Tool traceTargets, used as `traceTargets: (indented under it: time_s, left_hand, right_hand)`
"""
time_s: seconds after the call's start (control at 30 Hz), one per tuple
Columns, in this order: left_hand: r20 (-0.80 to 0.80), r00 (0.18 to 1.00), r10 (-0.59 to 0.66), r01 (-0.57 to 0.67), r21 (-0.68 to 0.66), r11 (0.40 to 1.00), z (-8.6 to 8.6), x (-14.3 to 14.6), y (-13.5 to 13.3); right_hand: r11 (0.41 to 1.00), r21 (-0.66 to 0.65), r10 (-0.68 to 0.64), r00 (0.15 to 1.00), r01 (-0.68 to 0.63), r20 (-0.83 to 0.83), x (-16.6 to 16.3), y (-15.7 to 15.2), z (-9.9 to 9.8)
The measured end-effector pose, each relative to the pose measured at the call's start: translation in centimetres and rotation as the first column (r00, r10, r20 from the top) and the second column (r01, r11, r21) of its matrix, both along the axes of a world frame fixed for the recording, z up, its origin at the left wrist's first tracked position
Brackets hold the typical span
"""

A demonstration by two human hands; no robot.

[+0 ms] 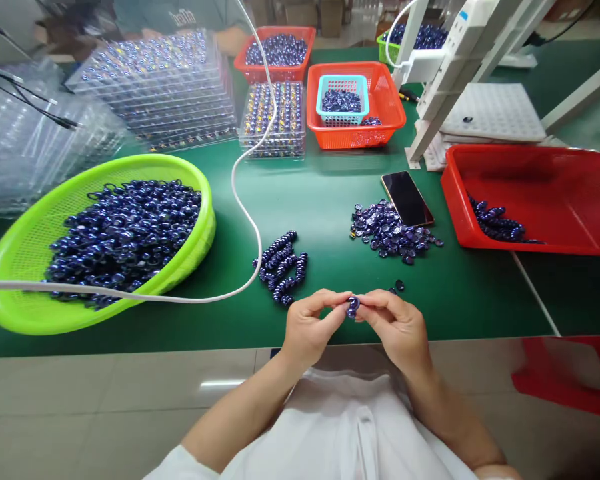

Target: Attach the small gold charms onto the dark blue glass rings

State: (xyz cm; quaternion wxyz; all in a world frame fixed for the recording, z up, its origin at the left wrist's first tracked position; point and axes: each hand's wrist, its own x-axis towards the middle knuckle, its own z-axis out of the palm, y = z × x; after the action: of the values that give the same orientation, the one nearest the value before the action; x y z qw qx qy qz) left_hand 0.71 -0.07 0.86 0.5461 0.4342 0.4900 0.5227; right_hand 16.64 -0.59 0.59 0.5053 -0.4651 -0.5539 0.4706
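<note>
Between the fingertips of both hands, near the table's front edge, is a small shiny dark-blue ridged piece (353, 307). My left hand (310, 325) pinches it from the left with thumb and forefinger. From the other side my right hand (399, 328) is closed on it too; the fingers cover part of it. Several dark-blue coiled pieces (283, 265) lie together beyond my left hand. A heap of small, flat, shiny dark-blue discs (397, 237) lies beyond my right hand, with a loose disc (399, 285) closer to the fingers.
A lime-green basket (206, 193) of coiled pieces stands left, crossed by a white cable (247, 223). A phone (407, 198) touches the discs. Right is a red tray (545, 248); behind are an orange-red basket (390, 110) and stacked clear trays (180, 110). A person (145, 17) is opposite.
</note>
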Motion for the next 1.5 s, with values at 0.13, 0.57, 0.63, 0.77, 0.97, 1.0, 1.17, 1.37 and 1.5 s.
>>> traceTargets:
  time_s: [0.13, 0.57, 0.63, 0.77, 0.97, 1.0, 1.17, 1.37, 1.5]
  left_hand:
    - [-0.094, 0.996, -0.01, 0.026, 0.177, 0.984, -0.3, 0.0, -0.2]
    - [-0.283, 0.954, -0.097, 0.199, 0.357, 0.913, 0.6, -0.6, -0.2]
    - [-0.298, 0.948, -0.11, 0.219, 0.361, 0.906, 0.6, -0.6, -0.3]
    - [-0.294, 0.949, -0.112, 0.236, 0.432, 0.87, 0.8, -0.5, -0.5]
    - [-0.296, 0.954, -0.042, 0.188, 0.485, 0.854, 0.2, -0.6, -0.6]
    - [-0.296, 0.954, -0.041, 0.187, 0.486, 0.854, 0.1, -0.7, -0.5]
    - [-0.355, 0.932, -0.081, 0.248, 0.456, 0.855, 0.5, -1.1, -0.1]
    - [-0.505, 0.862, -0.041, 0.256, 0.365, 0.895, 1.1, -1.3, -0.2]
    - [-0.467, 0.883, -0.052, 0.197, 0.266, 0.944, 0.8, -0.9, -0.2]
  right_hand:
    - [0.999, -0.053, -0.012, 0.999, 0.009, -0.052, -0.1, 0.1, -0.1]
    - [0.969, -0.222, 0.062, 0.974, -0.112, -0.22, 0.3, 0.5, 0.0]
    - [0.954, -0.249, 0.098, 0.958, -0.167, -0.268, 0.4, 0.4, -0.1]
    - [0.942, -0.266, 0.105, 0.932, -0.205, -0.347, 0.3, 0.2, -0.3]
    - [0.939, -0.275, 0.099, 0.927, -0.208, -0.363, -0.2, 0.3, -0.5]
    - [0.944, -0.267, 0.097, 0.936, -0.194, -0.338, -0.2, 0.3, -0.5]
    - [0.983, -0.166, 0.055, 0.992, -0.073, -0.11, -0.2, 0.3, -0.1]
    - [0.971, 0.233, -0.046, 0.921, -0.049, 0.387, 0.6, 0.8, 0.6]
    - [0.88, 0.445, -0.135, 0.811, -0.167, 0.57, 0.9, 1.1, 0.5]
